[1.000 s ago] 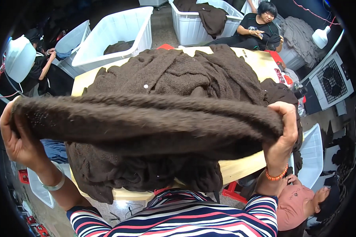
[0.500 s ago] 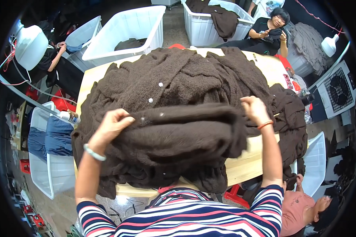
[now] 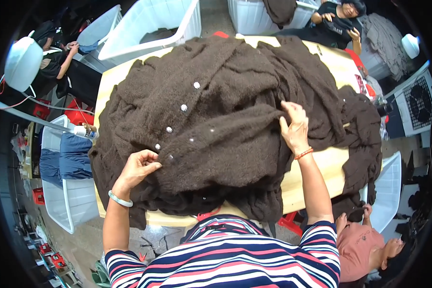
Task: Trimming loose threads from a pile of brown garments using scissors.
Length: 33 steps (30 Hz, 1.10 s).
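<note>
A dark brown knit cardigan (image 3: 225, 158) lies spread at the front of a heap of similar brown knitwear (image 3: 192, 72), with pale, shiny buttons along its edges. My left hand (image 3: 138, 172) pinches the cardigan's left edge, thumb against fingertips, just below a row of round buttons (image 3: 169, 130). On the other side, my right hand (image 3: 295, 126) has the far right corner between thumb and fingers, and the cloth draws to a point there. The garment's underside and the layers below it are hidden.
The heap covers most of a pale wooden table (image 3: 317, 185). White plastic tubs (image 3: 151, 31) stand beyond it; another tub (image 3: 65, 201) with blue cloth is at left. Lamps (image 3: 23, 65) flank the table. Co-workers sit at far left, far right and near right (image 3: 362, 252).
The cardigan, blurred and bunched in the air before, now lies flatter on the heap. My right hand has moved slightly left, to its corner. The whole view has shifted a little.
</note>
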### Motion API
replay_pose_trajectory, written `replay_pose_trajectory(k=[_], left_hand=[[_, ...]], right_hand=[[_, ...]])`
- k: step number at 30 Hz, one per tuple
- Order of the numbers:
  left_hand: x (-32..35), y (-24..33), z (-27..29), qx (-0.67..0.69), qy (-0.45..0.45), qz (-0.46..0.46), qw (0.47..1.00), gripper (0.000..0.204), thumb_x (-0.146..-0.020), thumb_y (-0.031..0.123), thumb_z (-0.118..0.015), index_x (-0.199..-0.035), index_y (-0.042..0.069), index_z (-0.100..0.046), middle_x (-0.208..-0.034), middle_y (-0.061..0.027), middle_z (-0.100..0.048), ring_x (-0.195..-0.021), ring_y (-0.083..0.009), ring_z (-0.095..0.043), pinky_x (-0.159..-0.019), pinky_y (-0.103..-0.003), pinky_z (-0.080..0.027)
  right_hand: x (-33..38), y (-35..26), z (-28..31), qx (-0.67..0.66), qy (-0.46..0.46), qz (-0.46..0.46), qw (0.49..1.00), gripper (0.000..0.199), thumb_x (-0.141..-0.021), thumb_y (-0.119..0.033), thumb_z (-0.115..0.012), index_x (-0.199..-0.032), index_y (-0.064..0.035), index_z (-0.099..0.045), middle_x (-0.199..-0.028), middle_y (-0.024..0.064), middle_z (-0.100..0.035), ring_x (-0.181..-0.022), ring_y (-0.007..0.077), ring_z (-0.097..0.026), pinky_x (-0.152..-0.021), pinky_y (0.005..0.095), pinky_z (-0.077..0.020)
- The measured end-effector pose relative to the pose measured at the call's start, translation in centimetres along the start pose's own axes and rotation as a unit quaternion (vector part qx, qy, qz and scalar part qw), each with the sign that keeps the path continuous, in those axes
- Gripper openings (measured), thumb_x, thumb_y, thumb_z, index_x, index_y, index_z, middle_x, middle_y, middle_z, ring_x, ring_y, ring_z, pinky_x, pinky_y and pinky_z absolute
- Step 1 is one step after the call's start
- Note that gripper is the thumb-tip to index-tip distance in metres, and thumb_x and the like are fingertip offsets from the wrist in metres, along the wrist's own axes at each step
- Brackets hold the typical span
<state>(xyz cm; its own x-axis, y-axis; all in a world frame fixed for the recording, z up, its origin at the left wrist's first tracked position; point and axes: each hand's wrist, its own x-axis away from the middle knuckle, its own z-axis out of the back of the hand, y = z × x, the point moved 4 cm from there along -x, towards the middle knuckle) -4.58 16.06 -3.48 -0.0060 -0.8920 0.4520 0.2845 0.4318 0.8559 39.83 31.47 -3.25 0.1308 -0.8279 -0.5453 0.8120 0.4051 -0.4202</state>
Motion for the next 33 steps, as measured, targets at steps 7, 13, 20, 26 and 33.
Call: replay_pose_trajectory(k=[7, 13, 20, 26, 33], left_hand=[[1.1, 0.6, 0.6, 0.082, 0.063, 0.039, 0.994, 0.01, -0.091, 0.013, -0.071, -0.097, 0.009, -0.064, -0.07, 0.0091, -0.054, -0.049, 0.0008, -0.038, -0.042, -0.016, -0.025], [-0.5, 1.0, -0.1, 0.093, 0.051, 0.048, 0.993, 0.016, -0.091, 0.007, -0.069, -0.104, 0.006, -0.06, -0.078, 0.0059, -0.057, -0.05, 0.0013, -0.037, -0.04, -0.015, -0.026], [-0.4, 0.6, -1.1, 0.059, 0.048, 0.037, 0.996, 0.018, -0.09, 0.003, -0.069, -0.105, 0.006, -0.061, -0.082, 0.0037, -0.06, -0.052, 0.0005, -0.043, -0.041, -0.015, -0.03], [1.2, 1.0, -1.5, 0.052, 0.062, 0.016, 0.997, 0.031, -0.086, -0.001, -0.071, -0.115, 0.001, -0.06, -0.088, -0.0012, -0.057, -0.05, -0.0028, -0.048, -0.04, -0.018, -0.036], [1.2, 1.5, -0.9, 0.021, 0.041, -0.005, 0.999, 0.037, -0.083, 0.005, -0.077, -0.117, 0.003, -0.062, -0.085, 0.0022, -0.058, -0.054, 0.0001, -0.045, -0.047, -0.014, -0.035]], right_hand=[[11.7, -5.8, 2.9, -0.333, -0.347, -0.115, 0.869, 0.011, -0.087, -0.008, -0.068, -0.096, -0.0013, -0.07, -0.088, 0.0117, -0.07, -0.077, 0.019, -0.068, -0.071, 0.029, -0.0538], [29.2, -10.8, -5.1, -0.319, -0.552, -0.102, 0.764, 0.029, -0.088, -0.017, -0.066, -0.111, -0.001, -0.069, -0.099, 0.0189, -0.071, -0.088, 0.0352, -0.069, -0.082, 0.0402, -0.0549], [38.7, -12.5, -14.1, -0.252, -0.697, -0.089, 0.665, 0.017, -0.08, -0.024, -0.066, -0.084, -0.0113, -0.076, -0.08, 0.0172, -0.07, -0.075, 0.0343, -0.067, -0.072, 0.0425, -0.051], [39.3, -13.9, -13.4, -0.244, -0.744, -0.055, 0.62, 0.037, -0.095, -0.038, -0.052, -0.114, -0.0141, -0.072, -0.111, 0.0154, -0.07, -0.102, 0.033, -0.065, -0.091, 0.0407, -0.0487], [36.5, -13.2, -8.3, -0.294, -0.593, -0.214, 0.719, 0.045, -0.085, -0.041, -0.074, -0.107, -0.0045, -0.057, -0.088, 0.0151, -0.067, -0.085, 0.0308, -0.067, -0.075, 0.0378, -0.0516]])
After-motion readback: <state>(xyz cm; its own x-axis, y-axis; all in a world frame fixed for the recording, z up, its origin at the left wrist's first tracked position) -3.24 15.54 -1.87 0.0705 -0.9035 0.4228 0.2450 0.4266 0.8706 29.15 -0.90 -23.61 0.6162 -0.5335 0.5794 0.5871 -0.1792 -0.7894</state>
